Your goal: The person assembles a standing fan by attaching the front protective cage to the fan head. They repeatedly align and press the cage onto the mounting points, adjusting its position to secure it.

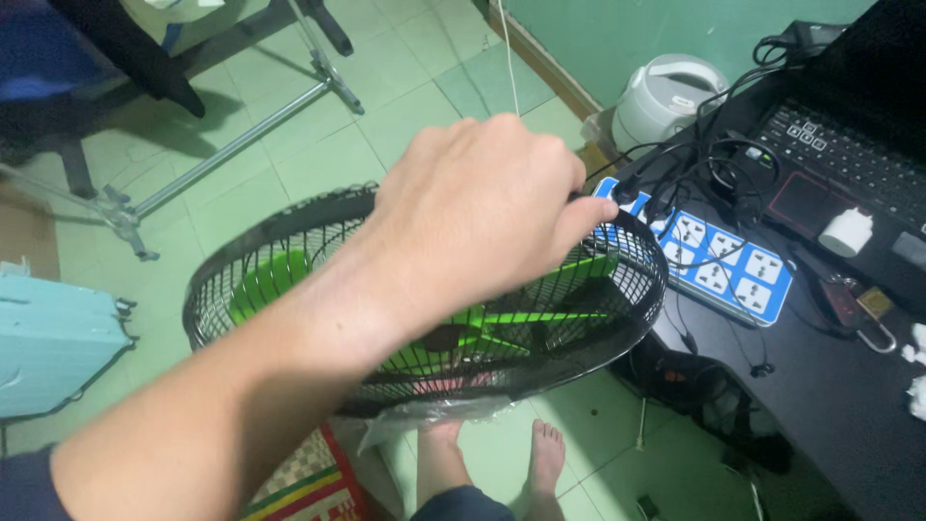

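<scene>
My left hand (pixel 482 207) reaches in from the lower left and is closed over the far rim of a round black wire fan guard (pixel 617 318). Green fan blades (pixel 540 323) sit inside the guard. The fan head is held tilted above the green tiled floor, right beside the edge of a black desk (pixel 820 386). Clear plastic film (pixel 424 415) hangs from its underside. My bare feet (pixel 545 453) stand on the tiles below it. My right hand is out of sight.
A blue-and-white power strip (pixel 733 270) with several black cables, a laptop (pixel 849 154), a white plug adapter (pixel 847 232) and keys (pixel 863 309) lie on the desk. A white rice cooker (pixel 666 96), a metal stand (pixel 231 135), a light blue case (pixel 53 338) and a striped mat (pixel 309 482) are on the floor.
</scene>
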